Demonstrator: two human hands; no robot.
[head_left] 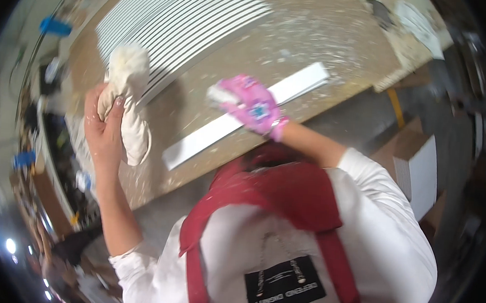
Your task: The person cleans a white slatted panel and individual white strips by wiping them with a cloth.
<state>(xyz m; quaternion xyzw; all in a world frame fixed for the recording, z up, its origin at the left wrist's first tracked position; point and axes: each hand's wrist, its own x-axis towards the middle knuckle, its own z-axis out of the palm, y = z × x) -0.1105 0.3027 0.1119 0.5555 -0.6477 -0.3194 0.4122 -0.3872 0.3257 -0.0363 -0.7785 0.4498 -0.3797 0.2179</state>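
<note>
My left hand (pixel 102 127) is bare and wrapped round a cream cloth bundle (pixel 125 78), which bulges at the top and hangs loose below my fingers. It is held up near the table's left end. My right hand (pixel 250 103) wears a pink patterned glove and reaches over a long white strip (pixel 201 141), hiding its middle. The gloved fingers are drawn together, with something whitish (pixel 220 95) at their tips; whether it is a held piece or a coating is too blurred to tell. The strip lies slantwise along the table's near edge.
Many white strips (pixel 193 18) lie side by side at the back of the brown, white-spattered table (pixel 318 38). Pale cloths (pixel 418 28) lie at the far right corner. A cardboard box (pixel 406 149) stands beyond the table on the right. A blue object (pixel 55 26) is at far left.
</note>
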